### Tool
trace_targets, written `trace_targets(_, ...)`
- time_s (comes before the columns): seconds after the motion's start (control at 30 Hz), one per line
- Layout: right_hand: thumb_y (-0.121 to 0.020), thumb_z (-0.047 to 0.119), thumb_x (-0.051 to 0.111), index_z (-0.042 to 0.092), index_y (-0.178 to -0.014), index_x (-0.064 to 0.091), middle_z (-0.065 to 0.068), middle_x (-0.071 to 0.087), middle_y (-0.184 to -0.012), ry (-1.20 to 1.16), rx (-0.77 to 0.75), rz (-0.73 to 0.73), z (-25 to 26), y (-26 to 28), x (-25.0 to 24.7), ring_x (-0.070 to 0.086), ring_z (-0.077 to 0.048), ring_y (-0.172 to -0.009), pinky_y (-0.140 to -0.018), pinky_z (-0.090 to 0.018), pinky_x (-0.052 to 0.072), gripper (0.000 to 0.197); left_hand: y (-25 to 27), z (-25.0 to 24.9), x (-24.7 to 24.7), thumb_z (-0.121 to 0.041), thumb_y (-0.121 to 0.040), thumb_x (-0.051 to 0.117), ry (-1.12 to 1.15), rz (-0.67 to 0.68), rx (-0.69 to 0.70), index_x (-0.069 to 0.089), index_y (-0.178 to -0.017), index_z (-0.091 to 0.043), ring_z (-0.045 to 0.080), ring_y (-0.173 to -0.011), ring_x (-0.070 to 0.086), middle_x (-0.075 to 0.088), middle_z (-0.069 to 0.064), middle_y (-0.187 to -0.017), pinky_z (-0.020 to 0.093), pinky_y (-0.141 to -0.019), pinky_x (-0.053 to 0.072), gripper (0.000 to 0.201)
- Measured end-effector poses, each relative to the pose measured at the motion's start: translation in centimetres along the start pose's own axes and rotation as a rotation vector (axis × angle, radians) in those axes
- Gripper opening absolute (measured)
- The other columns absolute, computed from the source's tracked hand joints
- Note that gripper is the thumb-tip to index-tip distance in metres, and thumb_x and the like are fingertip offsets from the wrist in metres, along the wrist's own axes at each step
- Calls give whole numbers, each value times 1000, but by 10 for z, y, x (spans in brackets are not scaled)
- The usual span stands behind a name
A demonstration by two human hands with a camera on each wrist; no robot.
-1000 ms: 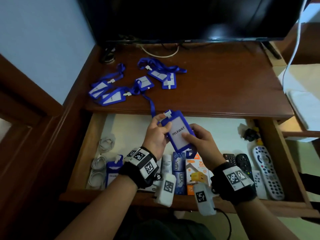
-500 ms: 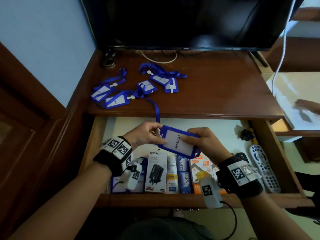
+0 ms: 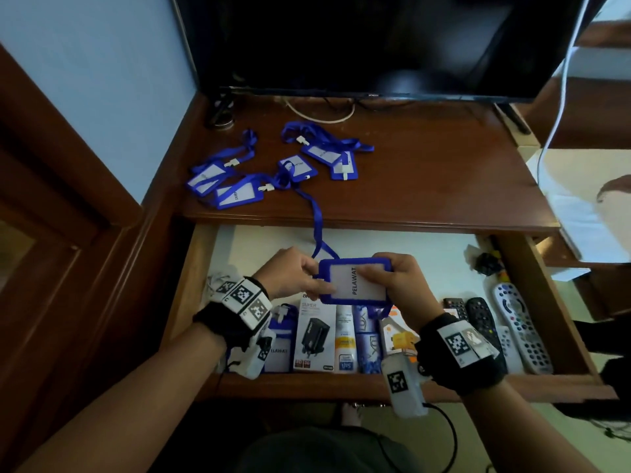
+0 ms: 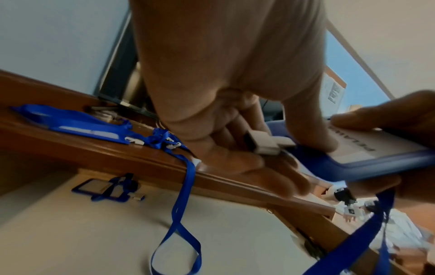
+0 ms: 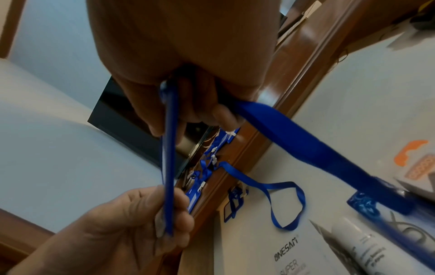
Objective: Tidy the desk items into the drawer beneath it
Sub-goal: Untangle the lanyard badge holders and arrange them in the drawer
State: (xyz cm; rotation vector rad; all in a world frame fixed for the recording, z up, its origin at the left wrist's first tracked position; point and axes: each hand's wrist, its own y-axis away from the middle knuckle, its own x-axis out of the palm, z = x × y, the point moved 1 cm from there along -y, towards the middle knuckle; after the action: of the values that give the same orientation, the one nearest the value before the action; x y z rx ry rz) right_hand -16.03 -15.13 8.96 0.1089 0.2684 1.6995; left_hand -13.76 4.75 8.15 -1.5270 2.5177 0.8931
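Head view first: we hold one blue badge holder (image 3: 355,280) flat over the open drawer (image 3: 341,387), its white card reading PELAWAT. Our left hand (image 3: 293,273) pinches its left short edge, where the white clip (image 4: 266,143) sits, thumb on top and fingers (image 4: 259,167) curled beneath. Our right hand (image 3: 399,285) grips the right end, thumb across the card, fingers wrapped under. The holder's lanyard (image 3: 317,220) runs from the left end up towards 12 o'clock, over the table (image 3: 426,186) edge, and a loop of it hangs down inside the drawer, as the left wrist view shows.

Beneath our hands, along the drawer's near wall, stand a second badge holder (image 3: 281,349) at 7 o'clock, a charger box (image 3: 314,336) marked SUPER, a white tube (image 3: 345,339), blue packets (image 3: 367,349) and an orange-and-white box (image 3: 396,336). At 4 o'clock lie several remote controls (image 3: 522,329), and coiled white cables (image 3: 218,278) lie at 9 o'clock. Another blue holder (image 4: 105,188) lies deeper in the drawer under the table lip.

Farther out, at 11 to 12 o'clock on the table, lie more blue badge holders (image 3: 239,191) with tangled lanyards. Beyond them stands a dark television (image 3: 375,46), a pale cable (image 3: 321,114) under it.
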Motion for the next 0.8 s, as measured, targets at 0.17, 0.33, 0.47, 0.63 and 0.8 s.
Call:
trace_targets(0.17, -86, 3, 64, 4, -69, 58, 0, 63, -57, -99, 3, 44, 4, 3, 1, 61, -13, -54, -50, -20, 47, 18, 13, -4, -4, -15, -88, 64, 229, 212, -103, 66, -102, -5, 17, -79, 71, 72, 18, -97, 19, -57, 50, 17)
trace_targets(0.33, -85, 10, 67, 2, -82, 67, -5, 69, -69, -92, 6, -15, -2, 3, 7, 66, -15, -62, -54, -21, 51, 9, 14, -3, -6, -9, -90, 60, 287, 88, -94, 65, -99, -5, 19, -67, 71, 73, 14, -81, 18, -51, 48, 12)
trace_targets(0.47, -87, 19, 65, -2, -69, 63, 7, 43, -45, -46, -17, -58, -6, 6, 8, 33, -9, -42, -42, -17, 28, 27, 10, -3, -11, -3, -90, 57, 414, -135, -66, 64, -100, 0, 19, -60, 69, 71, 14, -72, 16, -49, 45, 13)
trace_targets(0.63, -87, 7, 64, -7, -68, 59, 9, 39, -41, 2, -58, -68, -6, 6, 8, 29, -7, -41, -43, -17, 26, 25, 6, -1, -13, -4, -90, 60, 607, -433, -79, 65, -94, -4, 19, -59, 70, 71, 14, -80, 15, -45, 41, 7)
trace_targets(0.8, -84, 6, 67, -8, -74, 58, 4, 48, -49, 176, -20, 29, -9, 5, 20, 41, -8, -47, -50, -18, 35, 19, 4, -2, -2, -6, -89, 62, 575, -613, -41, 67, -85, -10, 17, -58, 70, 71, 10, -80, 14, -43, 41, 8)
